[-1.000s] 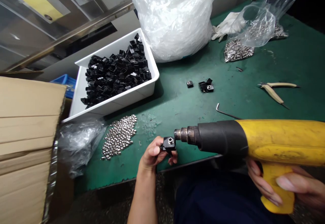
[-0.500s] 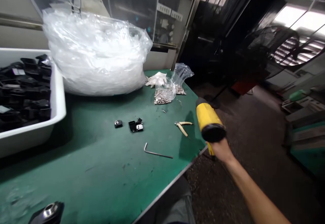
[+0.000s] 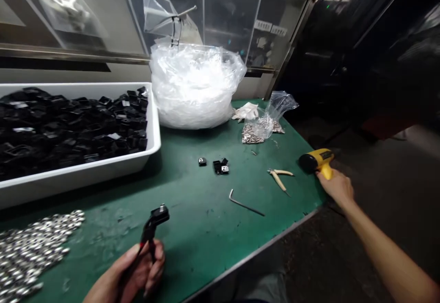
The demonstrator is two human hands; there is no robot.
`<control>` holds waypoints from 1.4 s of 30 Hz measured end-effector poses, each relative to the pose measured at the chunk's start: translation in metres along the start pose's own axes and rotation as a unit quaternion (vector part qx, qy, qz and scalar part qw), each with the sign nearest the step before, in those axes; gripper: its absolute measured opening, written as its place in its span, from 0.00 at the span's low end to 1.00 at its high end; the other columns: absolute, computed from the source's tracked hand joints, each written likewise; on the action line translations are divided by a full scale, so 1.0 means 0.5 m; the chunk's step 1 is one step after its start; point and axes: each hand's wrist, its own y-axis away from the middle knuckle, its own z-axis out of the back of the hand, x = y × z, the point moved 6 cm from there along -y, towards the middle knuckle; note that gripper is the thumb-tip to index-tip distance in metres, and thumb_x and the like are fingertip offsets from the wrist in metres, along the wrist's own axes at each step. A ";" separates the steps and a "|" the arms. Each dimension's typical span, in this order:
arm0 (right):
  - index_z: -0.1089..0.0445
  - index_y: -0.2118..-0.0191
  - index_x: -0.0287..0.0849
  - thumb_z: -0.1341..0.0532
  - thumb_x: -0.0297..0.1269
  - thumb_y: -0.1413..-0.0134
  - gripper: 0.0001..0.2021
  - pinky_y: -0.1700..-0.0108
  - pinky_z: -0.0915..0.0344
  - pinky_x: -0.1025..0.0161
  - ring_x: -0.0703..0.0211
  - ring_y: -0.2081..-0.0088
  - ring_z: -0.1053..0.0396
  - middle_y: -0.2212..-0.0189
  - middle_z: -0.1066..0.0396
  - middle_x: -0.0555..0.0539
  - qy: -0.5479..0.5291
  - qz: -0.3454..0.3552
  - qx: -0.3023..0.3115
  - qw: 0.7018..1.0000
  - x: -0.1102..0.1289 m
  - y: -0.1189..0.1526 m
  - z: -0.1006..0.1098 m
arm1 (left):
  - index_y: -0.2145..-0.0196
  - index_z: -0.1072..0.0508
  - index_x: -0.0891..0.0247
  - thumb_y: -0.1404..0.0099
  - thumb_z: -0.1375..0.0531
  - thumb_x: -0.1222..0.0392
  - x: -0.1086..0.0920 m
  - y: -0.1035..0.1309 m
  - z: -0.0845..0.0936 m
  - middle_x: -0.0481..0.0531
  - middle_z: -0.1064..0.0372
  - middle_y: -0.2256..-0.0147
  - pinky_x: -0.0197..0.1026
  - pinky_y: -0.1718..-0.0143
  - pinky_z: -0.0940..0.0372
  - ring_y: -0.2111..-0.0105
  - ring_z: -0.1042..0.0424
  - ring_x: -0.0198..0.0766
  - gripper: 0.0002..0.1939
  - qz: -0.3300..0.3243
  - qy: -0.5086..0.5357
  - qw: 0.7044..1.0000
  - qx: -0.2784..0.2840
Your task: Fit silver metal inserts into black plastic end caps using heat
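In the lower middle, my left hand [image 3: 139, 271] is closed round a black angled piece [image 3: 150, 229], which carries a small block with a metal fitting on its upper end. The piece is held above the green table, and its lower part is hidden in my fingers. At the table's right edge, my right hand [image 3: 335, 187] grips a yellow pistol-grip power tool [image 3: 323, 157] by its handle. The tool's wide black end points left. Near it lie cutting pliers with cream handles [image 3: 279, 180] and a hex key [image 3: 245, 203]. Small black parts with metal inserts [image 3: 220, 167] sit further left.
A white tub [image 3: 155, 149] full of black parts stands at the left. Shiny metal pieces [image 3: 37, 248] are heaped in front of it. Behind are a large clear plastic bag [image 3: 197, 92], a white glove [image 3: 246, 111] and bags of small metal parts [image 3: 253, 134].
The view has swung left, bringing more of the tub and the metal heap in. My left hand has come into view with the black piece. The yellow tool has turned, its black end now leftward.
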 end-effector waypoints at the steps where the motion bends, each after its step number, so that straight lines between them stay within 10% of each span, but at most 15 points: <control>1: 0.27 0.46 0.30 0.33 0.53 0.44 0.30 0.49 0.34 0.34 0.25 0.46 0.32 0.50 0.29 0.25 0.005 0.015 -0.021 1.000 0.007 0.008 0.012 | 0.65 0.26 0.61 0.34 0.43 0.36 -0.004 0.004 -0.013 0.51 0.34 0.74 0.42 0.72 0.37 0.74 0.37 0.39 0.24 0.002 -0.002 1.000 0.004; 5: 0.38 0.36 0.33 0.40 0.53 0.38 0.33 0.40 0.42 0.35 0.27 0.37 0.41 0.40 0.36 0.25 -0.039 0.146 -0.080 0.985 0.104 0.111 0.042 | 0.64 0.28 0.62 0.30 0.47 0.38 -0.017 0.012 -0.061 0.50 0.34 0.72 0.44 0.68 0.34 0.72 0.34 0.39 0.24 -0.016 -0.016 1.000 0.007; 8: 0.29 0.48 0.45 0.41 0.52 0.35 0.19 0.51 0.30 0.54 0.47 0.54 0.27 0.54 0.26 0.41 -0.143 0.339 0.036 0.929 0.248 0.266 0.002 | 0.62 0.29 0.62 0.29 0.50 0.36 -0.019 0.019 -0.085 0.51 0.34 0.71 0.46 0.62 0.33 0.68 0.31 0.42 0.26 -0.061 -0.067 0.996 -0.012; 12: 0.27 0.53 0.46 0.39 0.47 0.33 0.12 0.51 0.33 0.53 0.46 0.53 0.29 0.56 0.26 0.41 -0.160 0.445 0.142 0.870 0.381 0.438 -0.063 | 0.59 0.30 0.61 0.27 0.50 0.38 -0.016 0.049 -0.083 0.49 0.36 0.70 0.40 0.68 0.38 0.71 0.36 0.36 0.23 -0.155 -0.229 0.949 -0.153; 16: 0.29 0.62 0.42 0.44 0.43 0.30 0.12 0.53 0.37 0.49 0.43 0.58 0.31 0.63 0.28 0.40 -0.154 0.433 0.133 0.878 0.407 0.472 -0.094 | 0.56 0.29 0.60 0.27 0.46 0.47 -0.017 0.096 -0.091 0.48 0.34 0.68 0.38 0.66 0.38 0.69 0.35 0.36 0.15 -0.267 -0.422 0.819 -0.281; 25: 0.35 0.47 0.42 0.49 0.44 0.26 0.13 0.67 0.37 0.62 0.60 0.71 0.31 0.69 0.31 0.50 -0.253 0.317 0.233 0.884 0.416 0.510 -0.041 | 0.54 0.30 0.62 0.33 0.36 0.51 -0.005 0.087 -0.126 0.55 0.29 0.64 0.45 0.57 0.36 0.62 0.30 0.45 0.15 -0.376 -0.667 0.567 -0.304; 32: 0.28 0.47 0.42 0.48 0.50 0.27 0.19 0.77 0.44 0.67 0.67 0.80 0.40 0.76 0.42 0.55 -0.485 0.139 0.464 0.728 0.463 0.619 -0.066 | 0.53 0.27 0.62 0.34 0.35 0.46 0.005 0.056 -0.126 0.54 0.28 0.64 0.44 0.60 0.40 0.63 0.30 0.45 0.19 -0.328 -0.731 0.520 -0.296; 42: 0.26 0.48 0.41 0.47 0.48 0.27 0.19 0.76 0.48 0.67 0.65 0.78 0.47 0.77 0.44 0.53 -0.480 0.146 0.397 0.769 0.477 0.611 -0.092 | 0.53 0.26 0.63 0.34 0.35 0.45 0.008 0.050 -0.127 0.56 0.28 0.65 0.44 0.59 0.40 0.64 0.31 0.45 0.20 -0.318 -0.742 0.509 -0.298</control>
